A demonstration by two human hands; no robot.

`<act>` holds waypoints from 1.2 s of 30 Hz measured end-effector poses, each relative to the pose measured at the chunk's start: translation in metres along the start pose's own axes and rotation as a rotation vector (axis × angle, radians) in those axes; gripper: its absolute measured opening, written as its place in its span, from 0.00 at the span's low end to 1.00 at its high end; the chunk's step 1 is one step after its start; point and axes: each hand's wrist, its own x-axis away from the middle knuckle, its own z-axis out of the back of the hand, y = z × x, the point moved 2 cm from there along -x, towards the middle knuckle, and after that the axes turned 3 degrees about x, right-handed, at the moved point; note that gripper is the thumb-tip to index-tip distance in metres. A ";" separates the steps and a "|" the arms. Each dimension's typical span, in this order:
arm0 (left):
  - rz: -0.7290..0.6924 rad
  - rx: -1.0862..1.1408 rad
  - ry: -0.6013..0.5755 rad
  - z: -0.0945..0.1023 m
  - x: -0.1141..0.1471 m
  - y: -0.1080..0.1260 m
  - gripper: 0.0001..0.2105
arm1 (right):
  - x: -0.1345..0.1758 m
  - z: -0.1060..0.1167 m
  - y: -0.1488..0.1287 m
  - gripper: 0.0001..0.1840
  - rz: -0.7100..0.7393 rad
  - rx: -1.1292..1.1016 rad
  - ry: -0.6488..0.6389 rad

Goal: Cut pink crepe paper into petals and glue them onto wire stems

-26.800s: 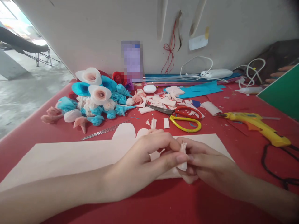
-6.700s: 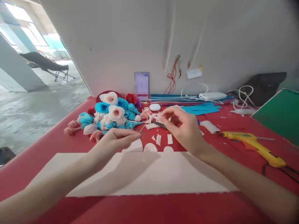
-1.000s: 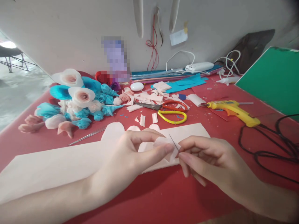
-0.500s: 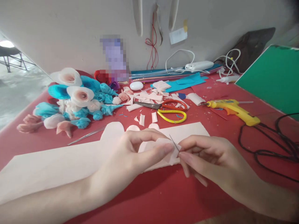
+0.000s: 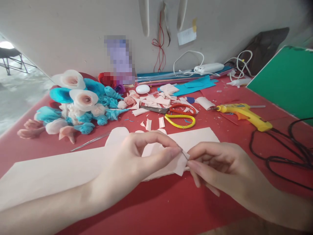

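A small piece of pale pink crepe paper is held between my hands, above a large pale sheet of the same paper. Along its edge runs a short thin metal wire. My left hand pinches the paper and the wire's upper end between thumb and forefinger. With thumb and forefinger my right hand grips the wire's lower end at the paper's corner; its other fingers curl underneath. Rounded pale paper cutouts lie just behind my left hand.
Scissors with red and yellow handles lie beyond my hands among paper scraps. A yellow glue gun and its black cord are on the right. Crepe paper flowers pile at the left, near thin wires.
My left fingers have closed from the paper's face onto the wire's upper end. The paper now hangs lower and flatter beneath the wire. My right hand has barely moved.
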 end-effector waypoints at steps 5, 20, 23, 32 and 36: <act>-0.019 -0.068 0.006 0.001 -0.001 0.002 0.08 | 0.000 0.000 0.002 0.05 -0.013 0.025 -0.002; 0.024 -0.025 -0.031 0.000 -0.006 -0.006 0.07 | -0.002 0.000 0.007 0.03 -0.128 -0.020 -0.013; 0.051 0.038 -0.037 -0.002 -0.007 -0.005 0.06 | -0.003 0.001 0.008 0.03 -0.137 -0.029 -0.015; 0.100 0.137 0.003 -0.003 -0.005 -0.005 0.04 | 0.000 0.001 0.007 0.04 -0.129 -0.019 -0.025; 0.108 0.218 0.020 -0.005 -0.006 -0.008 0.03 | -0.003 0.000 0.007 0.04 -0.121 -0.013 -0.026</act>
